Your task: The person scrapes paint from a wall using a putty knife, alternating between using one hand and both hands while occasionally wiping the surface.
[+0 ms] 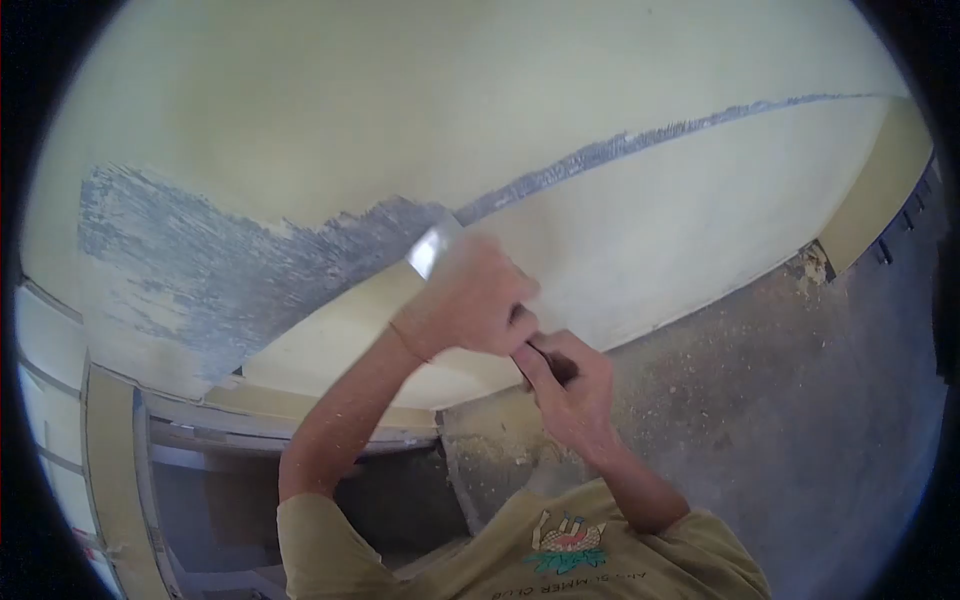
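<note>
A scraper with a shiny metal blade [434, 247] touches the wall [330, 110] at the lower edge of a rough grey-blue scraped patch [230, 260]. My left hand [475, 295], slightly blurred, is closed round the scraper near its blade. Just below and to the right, my right hand [572, 388] is wrapped round the dark end of the handle [535, 350]. Both hands are close together, and the fingers hide most of the handle.
A narrow scraped strip [620, 148] runs to the upper right above a pale lower wall section [690, 210]. Crumbs lie on the grey floor [740, 380]. A doorway frame [115, 440] stands at the lower left, and dark fittings [885, 250] line the right.
</note>
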Tool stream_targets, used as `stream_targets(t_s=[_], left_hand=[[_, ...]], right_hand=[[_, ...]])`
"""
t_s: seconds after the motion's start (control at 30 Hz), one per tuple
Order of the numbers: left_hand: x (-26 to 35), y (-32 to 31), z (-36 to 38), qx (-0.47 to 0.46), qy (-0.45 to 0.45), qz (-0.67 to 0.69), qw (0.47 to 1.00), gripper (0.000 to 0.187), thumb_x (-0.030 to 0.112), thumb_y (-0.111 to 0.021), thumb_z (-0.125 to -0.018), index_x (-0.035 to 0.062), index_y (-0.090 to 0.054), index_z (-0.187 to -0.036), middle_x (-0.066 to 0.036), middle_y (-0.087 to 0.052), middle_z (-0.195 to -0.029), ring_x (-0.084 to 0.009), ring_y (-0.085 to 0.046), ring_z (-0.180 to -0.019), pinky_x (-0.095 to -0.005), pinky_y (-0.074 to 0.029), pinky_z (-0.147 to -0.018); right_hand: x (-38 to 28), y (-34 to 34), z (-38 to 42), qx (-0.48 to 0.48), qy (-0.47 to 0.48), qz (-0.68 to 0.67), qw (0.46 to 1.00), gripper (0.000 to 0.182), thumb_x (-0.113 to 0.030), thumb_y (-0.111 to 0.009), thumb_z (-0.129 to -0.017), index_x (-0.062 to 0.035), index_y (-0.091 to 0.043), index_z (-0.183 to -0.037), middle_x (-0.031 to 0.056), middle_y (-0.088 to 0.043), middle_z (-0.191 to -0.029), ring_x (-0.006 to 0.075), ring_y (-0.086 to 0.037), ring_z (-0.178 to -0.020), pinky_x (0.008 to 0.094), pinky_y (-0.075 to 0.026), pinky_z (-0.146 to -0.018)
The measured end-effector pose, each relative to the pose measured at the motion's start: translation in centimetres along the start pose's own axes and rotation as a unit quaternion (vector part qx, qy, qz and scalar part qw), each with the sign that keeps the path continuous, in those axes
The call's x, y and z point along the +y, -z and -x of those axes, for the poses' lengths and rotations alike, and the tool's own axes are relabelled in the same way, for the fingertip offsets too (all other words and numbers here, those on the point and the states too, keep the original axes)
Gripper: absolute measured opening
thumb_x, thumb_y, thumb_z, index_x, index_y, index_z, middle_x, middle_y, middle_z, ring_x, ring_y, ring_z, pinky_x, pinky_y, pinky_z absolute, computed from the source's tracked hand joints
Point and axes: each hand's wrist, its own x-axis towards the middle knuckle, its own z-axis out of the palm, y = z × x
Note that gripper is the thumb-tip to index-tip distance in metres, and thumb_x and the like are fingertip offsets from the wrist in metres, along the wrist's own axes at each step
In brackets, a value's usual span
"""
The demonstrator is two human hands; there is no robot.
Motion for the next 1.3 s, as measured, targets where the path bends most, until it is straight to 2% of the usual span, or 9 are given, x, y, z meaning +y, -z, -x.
stream_targets(t_s=[0.03, 0.2, 0.3, 0.33, 0.4, 0.47, 0.57, 0.6, 1.3], left_hand=[[0.0, -0.1, -0.2, -0.049, 0.003, -0.016, 0.999, 0.023, 0.022, -0.06, -0.056, 0.009, -0.044, -0.045, -0.011, -0.051, -0.049, -0.0325, -0.046, -0.047, -0.0408, -0.038, -0.056], [-1.1, 1.6, 0.4, 0.056, 0.018, -0.005, 0.998, 0.023, 0.023, -0.061, -0.056, 0.0087, -0.045, -0.047, -0.01, -0.049, -0.047, -0.0326, -0.045, -0.046, -0.0411, -0.037, -0.054], [-0.3, 0.4, -0.4, -0.011, -0.006, -0.009, 1.0, 0.022, 0.021, -0.062, -0.055, 0.0085, -0.045, -0.048, -0.009, -0.048, -0.047, -0.0316, -0.046, -0.047, -0.0411, -0.038, -0.054], [-1.1, 0.0, 0.0, 0.063, -0.009, 0.004, 0.998, 0.023, 0.021, -0.061, -0.055, 0.0082, -0.044, -0.047, -0.009, -0.049, -0.047, -0.0315, -0.046, -0.047, -0.0408, -0.037, -0.054], [-0.9, 2.4, 0.0, 0.053, -0.001, -0.003, 0.999, 0.022, 0.021, -0.061, -0.056, 0.0084, -0.045, -0.048, -0.01, -0.049, -0.047, -0.0319, -0.046, -0.047, -0.0414, -0.038, -0.054], [-1.0, 2.1, 0.2, 0.045, 0.01, -0.001, 0.999, 0.022, 0.022, -0.062, -0.056, 0.0092, -0.046, -0.047, -0.01, -0.049, -0.048, -0.0319, -0.047, -0.048, -0.0415, -0.038, -0.054], [-0.5, 0.8, -0.1, 0.001, -0.004, -0.013, 1.0, 0.022, 0.021, -0.062, -0.055, 0.0096, -0.045, -0.048, -0.009, -0.048, -0.048, -0.0311, -0.047, -0.049, -0.0411, -0.038, -0.054], [-1.6, 0.7, 0.5, 0.076, -0.01, 0.013, 0.997, 0.022, 0.021, -0.062, -0.055, 0.0096, -0.044, -0.048, -0.009, -0.048, -0.048, -0.0309, -0.048, -0.05, -0.0406, -0.037, -0.054], [-1.4, 2.6, 0.9, 0.087, 0.013, -0.026, 0.996, 0.024, 0.022, -0.065, -0.059, 0.0108, -0.046, -0.05, -0.006, -0.048, -0.048, -0.0292, -0.048, -0.049, -0.0387, -0.038, -0.054]], right_hand=[[0.2, 0.1, -0.1, -0.003, 0.009, -0.005, 1.0, 0.009, -0.005, -0.065, -0.093, 0.0044, -0.065, -0.092, -0.0012, -0.051, -0.061, 0.002, -0.04, -0.058, 0.0238, -0.035, -0.048], [-0.1, -0.5, 0.0, -0.014, 0.019, 0.011, 1.0, 0.009, -0.004, -0.067, -0.091, 0.0045, -0.065, -0.092, -0.001, -0.052, -0.061, 0.0027, -0.041, -0.059, 0.0236, -0.035, -0.049], [0.1, 0.0, -0.3, -0.017, -0.001, -0.023, 1.0, 0.009, -0.004, -0.068, -0.09, 0.0042, -0.064, -0.092, -0.0001, -0.052, -0.062, 0.0033, -0.041, -0.059, 0.0237, -0.036, -0.05], [0.1, -0.9, -0.5, -0.006, 0.011, -0.015, 1.0, 0.009, -0.004, -0.068, -0.09, 0.004, -0.064, -0.093, 0.0004, -0.053, -0.062, 0.0035, -0.042, -0.059, 0.0238, -0.036, -0.05], [0.3, -0.8, -0.6, 0.009, 0.014, -0.007, 1.0, 0.009, -0.004, -0.068, -0.09, 0.0038, -0.064, -0.093, 0.0009, -0.054, -0.061, 0.0037, -0.042, -0.059, 0.0239, -0.037, -0.05], [-0.2, -0.8, -0.6, -0.013, 0.029, -0.003, 0.999, 0.01, -0.006, -0.066, -0.093, 0.0028, -0.063, -0.092, 0.0007, -0.058, -0.065, 0.0034, -0.051, -0.059, 0.0214, -0.04, -0.052], [0.3, 0.0, -0.2, -0.016, 0.014, -0.011, 1.0, 0.01, -0.006, -0.066, -0.093, 0.0029, -0.064, -0.095, 0.0004, -0.058, -0.066, 0.0034, -0.051, -0.059, 0.0216, -0.04, -0.052], [0.6, -0.3, -0.4, -0.016, 0.017, -0.009, 1.0, 0.01, -0.006, -0.066, -0.093, 0.0029, -0.064, -0.095, 0.0004, -0.058, -0.066, 0.0034, -0.051, -0.059, 0.0216, -0.04, -0.052], [-0.8, -1.5, -1.1, -0.025, 0.058, -0.013, 0.998, 0.01, -0.006, -0.067, -0.092, 0.0036, -0.064, -0.094, 0.001, -0.058, -0.065, 0.003, -0.05, -0.061, 0.0227, -0.041, -0.052]])
